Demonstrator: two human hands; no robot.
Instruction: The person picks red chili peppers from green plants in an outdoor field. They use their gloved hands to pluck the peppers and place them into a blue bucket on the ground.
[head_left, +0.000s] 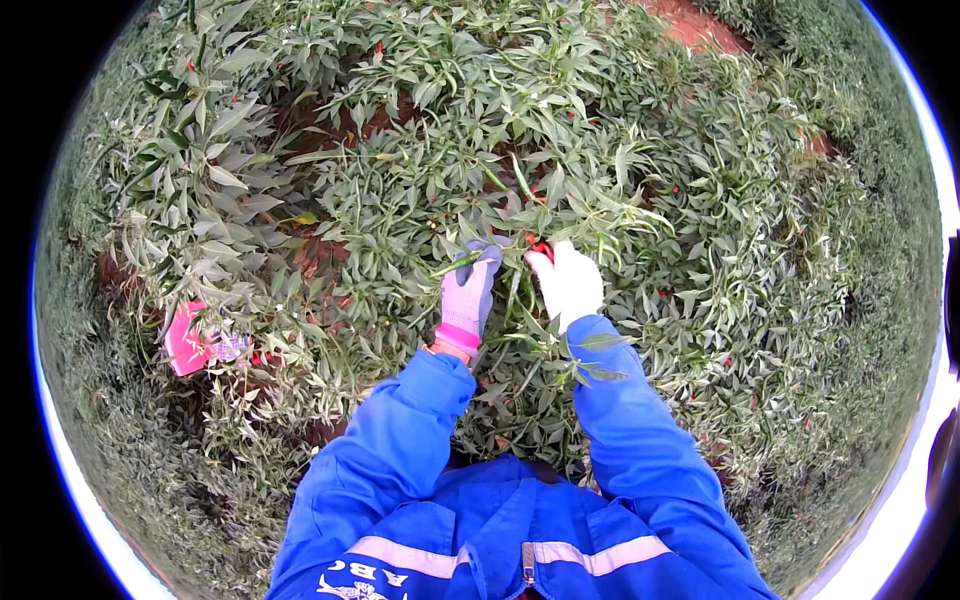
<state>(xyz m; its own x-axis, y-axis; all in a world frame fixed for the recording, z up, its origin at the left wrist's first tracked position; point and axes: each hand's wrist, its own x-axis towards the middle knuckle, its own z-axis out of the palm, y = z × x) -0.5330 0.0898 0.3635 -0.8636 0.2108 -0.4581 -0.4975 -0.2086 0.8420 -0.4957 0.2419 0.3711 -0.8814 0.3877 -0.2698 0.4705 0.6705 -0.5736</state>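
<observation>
My left hand (466,291), in a pink and grey-purple glove, reaches into a leafy chili plant. Its fingers are curled in among the leaves, and what they hold is hidden. A green chili pepper (457,264) lies against that glove. Just to the right, my right hand (572,287) in a white glove is closed at the fingertips around red chili peppers (541,249), partly covered by leaves. Above both hands, a long green chili pepper (521,177) hangs among the foliage. A leafy sprig (596,368) crosses over my right cuff.
Dense chili plants (720,230) surround me, dotted with red peppers. To the left, a bright pink container (186,340) sits low among the leaves. Reddish soil (318,258) shows through gaps. The foliage presses close to both blue sleeves.
</observation>
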